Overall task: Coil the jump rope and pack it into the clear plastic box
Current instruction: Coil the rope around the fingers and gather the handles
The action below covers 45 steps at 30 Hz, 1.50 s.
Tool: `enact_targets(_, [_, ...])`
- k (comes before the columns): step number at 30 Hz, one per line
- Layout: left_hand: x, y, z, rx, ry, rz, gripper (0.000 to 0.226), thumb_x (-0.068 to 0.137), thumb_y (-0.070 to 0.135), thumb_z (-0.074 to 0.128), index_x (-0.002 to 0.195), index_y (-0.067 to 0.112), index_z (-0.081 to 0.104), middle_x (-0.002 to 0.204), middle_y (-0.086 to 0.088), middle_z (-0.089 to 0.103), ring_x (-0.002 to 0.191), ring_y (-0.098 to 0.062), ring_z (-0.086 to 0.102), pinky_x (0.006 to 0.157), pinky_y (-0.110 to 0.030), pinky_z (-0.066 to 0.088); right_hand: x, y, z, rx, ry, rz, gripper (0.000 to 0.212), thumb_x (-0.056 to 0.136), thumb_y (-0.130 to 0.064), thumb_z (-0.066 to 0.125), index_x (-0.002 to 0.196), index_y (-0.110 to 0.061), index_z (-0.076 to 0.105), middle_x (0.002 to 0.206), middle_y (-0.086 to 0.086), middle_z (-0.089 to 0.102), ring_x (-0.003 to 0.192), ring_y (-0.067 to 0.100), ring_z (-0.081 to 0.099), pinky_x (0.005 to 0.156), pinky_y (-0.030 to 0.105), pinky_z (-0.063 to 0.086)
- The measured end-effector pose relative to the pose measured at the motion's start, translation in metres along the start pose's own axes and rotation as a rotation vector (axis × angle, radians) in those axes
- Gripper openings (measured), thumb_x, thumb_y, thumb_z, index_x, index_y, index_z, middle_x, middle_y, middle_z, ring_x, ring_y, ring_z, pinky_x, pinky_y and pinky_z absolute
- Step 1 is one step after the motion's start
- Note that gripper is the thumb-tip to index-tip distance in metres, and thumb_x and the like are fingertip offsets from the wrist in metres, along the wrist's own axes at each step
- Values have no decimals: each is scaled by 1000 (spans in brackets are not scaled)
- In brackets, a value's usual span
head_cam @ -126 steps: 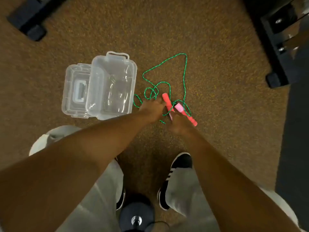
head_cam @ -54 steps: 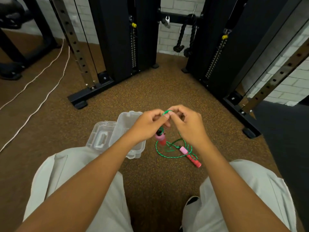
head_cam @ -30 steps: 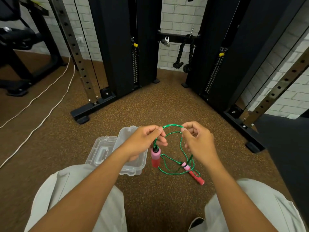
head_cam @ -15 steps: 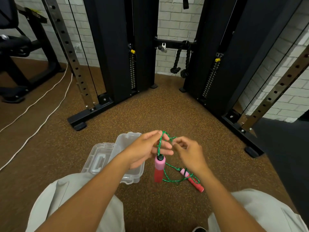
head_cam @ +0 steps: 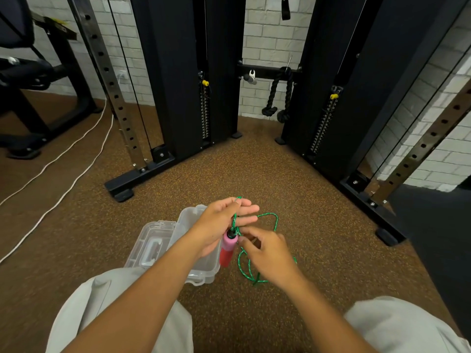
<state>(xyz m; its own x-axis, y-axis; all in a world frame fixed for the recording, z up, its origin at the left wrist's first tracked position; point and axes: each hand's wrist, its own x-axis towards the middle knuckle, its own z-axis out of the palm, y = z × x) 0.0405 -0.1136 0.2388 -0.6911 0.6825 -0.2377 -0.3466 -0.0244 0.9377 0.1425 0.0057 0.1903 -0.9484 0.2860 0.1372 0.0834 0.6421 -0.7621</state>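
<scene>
Green braided cord with a pink-and-red foam handle hung between 2 hands at lower centre of the frame.

The jump rope [head_cam: 274, 220] was thin, green with darker flecks; its visible handle [head_cam: 227, 248] was pink at the top, red below, with a black cap where the cord entered. That handle's long axis ran nearly vertical in the frame, cap end up, red end down. The left hand [head_cam: 224, 222] had cord wrapped over its spread, extended fingers, the handle dangling just beneath its palm. The right hand [head_cam: 267, 253] pinched the cord beside the cap with narrow, curled fingers. Loose loops trailed right and down onto the brown speckled floor [head_cam: 254, 174]. The clear plastic box [head_cam: 204, 273] sat open at left of the hands, its lid [head_cam: 150, 245] beside it.
</scene>
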Motion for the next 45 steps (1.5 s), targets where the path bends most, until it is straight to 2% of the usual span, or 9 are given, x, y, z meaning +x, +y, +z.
enact_targets(4, [2, -1, -2, 49, 0, 0, 35, 111, 12, 31, 130, 5, 60, 127, -10, 73, 111, -26, 73, 100, -35, 56, 1, -6, -2, -96, -21, -33, 19, 91, -28, 67, 108, -27, 74, 93, -8, 76, 68, 2, 56, 69, 31, 45])
enact_targets(8, [4, -3, -4, 121, -6, 25, 37, 111, 7, 28, 132, 6, 59, 129, -11, 72, 111, -26, 73, 100, -32, 56, 3, -10, -8, -150, 8, 25, 16, 84, -42, 64, 84, -26, 64, 68, -9, 66, 60, 11, 56, 63, 38, 51])
enact_targets(16, [3, -5, -8, 370, 6, 95, 35, 111, 14, 33, 125, 15, 64, 117, -4, 76, 109, -15, 72, 98, -34, 52, 8, -27, -33, -60, 52, -60, 11, 84, -10, 70, 84, -20, 73, 70, -26, 64, 60, 0, 57, 56, 9, 36])
enact_targets(22, [-3, -14, -2, 450, -50, 55, 31, 110, 18, 37, 112, 1, 62, 67, 16, 66, 68, 2, 62, 86, -36, 53, 20, -22, -42, -50, 83, -56, 11, 90, -20, 74, 97, -27, 77, 92, -18, 75, 85, -2, 70, 82, 26, 57])
enact_targets(24, [-2, -13, -1, 406, -76, 44, 31, 110, 21, 38, 111, 5, 64, 93, -2, 78, 93, -15, 74, 101, -45, 54, 22, -20, -45, -16, 104, -30, 9, 88, -20, 76, 93, -28, 77, 86, -19, 74, 80, -6, 69, 77, 15, 54])
enact_targets(26, [-3, -11, 2, 342, -102, 15, 32, 111, 16, 34, 116, 4, 63, 114, -18, 76, 105, -21, 75, 93, -31, 58, 25, -19, -50, 7, 135, -5, 8, 86, -22, 79, 90, -29, 77, 82, -20, 73, 78, -8, 66, 72, 8, 46])
enact_targets(33, [-6, -6, 4, 275, -145, 16, 35, 112, 17, 31, 124, 2, 60, 113, -17, 77, 101, -18, 77, 79, -16, 55, 33, -9, -57, 59, 165, -39, 10, 83, -23, 82, 91, -29, 80, 86, -16, 71, 83, 5, 64, 76, 18, 47])
enact_targets(39, [-6, -6, 6, 221, -211, -3, 20, 108, 15, 44, 113, 4, 61, 109, -15, 78, 98, -20, 78, 81, -21, 57, 37, -4, -58, 266, 119, 44, 13, 86, -14, 79, 95, -23, 81, 87, -4, 79, 84, 16, 72, 80, 30, 57])
enact_targets(45, [-5, 1, 1, -6, -224, 7, 25, 107, 13, 44, 121, -1, 60, 105, -17, 78, 96, -25, 77, 100, -41, 57, 32, 0, -43, 552, 134, 148, 12, 94, -9, 70, 99, -16, 79, 93, 3, 80, 81, 7, 70, 73, 20, 56])
